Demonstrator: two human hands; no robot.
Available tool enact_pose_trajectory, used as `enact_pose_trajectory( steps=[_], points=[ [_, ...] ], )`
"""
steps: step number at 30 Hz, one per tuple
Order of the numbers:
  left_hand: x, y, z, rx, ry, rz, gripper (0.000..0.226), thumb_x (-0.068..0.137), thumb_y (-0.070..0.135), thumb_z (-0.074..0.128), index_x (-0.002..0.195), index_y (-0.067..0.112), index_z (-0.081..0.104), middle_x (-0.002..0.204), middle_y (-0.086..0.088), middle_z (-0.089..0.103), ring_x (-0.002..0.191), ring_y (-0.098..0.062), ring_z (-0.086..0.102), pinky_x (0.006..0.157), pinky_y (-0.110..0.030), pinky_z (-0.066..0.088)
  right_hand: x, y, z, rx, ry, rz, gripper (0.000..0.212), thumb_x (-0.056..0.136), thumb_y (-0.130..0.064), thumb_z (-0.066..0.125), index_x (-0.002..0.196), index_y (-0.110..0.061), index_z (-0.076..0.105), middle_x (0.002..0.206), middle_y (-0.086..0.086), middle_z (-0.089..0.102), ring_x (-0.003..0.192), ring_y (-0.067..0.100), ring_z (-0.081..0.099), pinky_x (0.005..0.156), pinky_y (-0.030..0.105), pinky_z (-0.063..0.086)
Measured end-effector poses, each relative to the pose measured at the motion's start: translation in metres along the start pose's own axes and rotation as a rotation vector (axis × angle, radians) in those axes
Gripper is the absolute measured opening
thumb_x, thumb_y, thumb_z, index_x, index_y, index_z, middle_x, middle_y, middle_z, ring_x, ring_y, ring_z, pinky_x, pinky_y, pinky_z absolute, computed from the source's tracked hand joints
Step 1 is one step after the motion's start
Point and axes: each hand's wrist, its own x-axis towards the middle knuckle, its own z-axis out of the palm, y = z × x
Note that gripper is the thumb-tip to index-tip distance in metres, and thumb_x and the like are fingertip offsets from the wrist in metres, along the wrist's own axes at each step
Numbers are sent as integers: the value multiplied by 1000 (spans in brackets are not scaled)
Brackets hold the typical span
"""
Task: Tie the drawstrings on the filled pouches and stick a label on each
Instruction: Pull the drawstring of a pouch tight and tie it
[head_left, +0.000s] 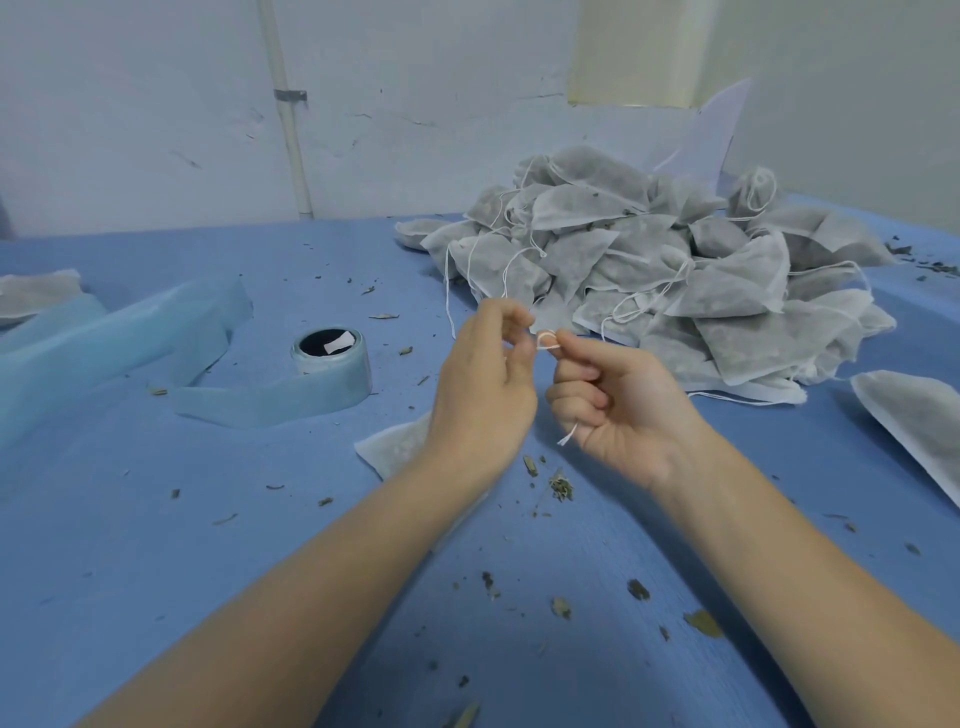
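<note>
Both hands are raised above the blue table (156, 545), close together near the middle of the view. The left hand (483, 384) has its fingers curled and pinches a thin white drawstring (546, 340) between thumb and fingertips. The right hand (618, 410) faces it, palm up, fingers curled in, and pinches the same drawstring at its fingertips; a small loop of string sits between the two hands, and a short loose end hangs down by the right palm. Under the left wrist a white pouch (389, 447) lies flat on the table, mostly hidden by the hand and forearm; whether the string runs down to it cannot be seen. Just beyond the hands, to the right, a pile of filled pouches (675, 270) rests on the table, their strings trailing loose. Another filled pouch (919, 421) lies apart at the right edge. To the left of the hands stands a roll of pale blue tape (332, 358), its strip unwound across the table. Dry leaf bits (561, 488) are scattered over the cloth.
</note>
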Motion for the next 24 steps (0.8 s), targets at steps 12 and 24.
enact_pose_trajectory(
  steps=[12,24],
  points=[
    [-3,0,-7,422,200,317,9,82,9,68,77,1,67,79,-7,67,89,-29,58,70,-21,36,-2,-3,-4,-536,177,-240,15,87,-11,65,91,3,69,49,-9,35,40,4,26,37,14,25],
    [7,13,-4,25,70,-113,24,89,28,57,68,39,56,82,14,42,101,-11,38,98,-28,31,5,8,-1,-612,69,-491,14,97,-17,52,92,-9,62,90,13,72,87,29,67,90,37,52]
  ],
)
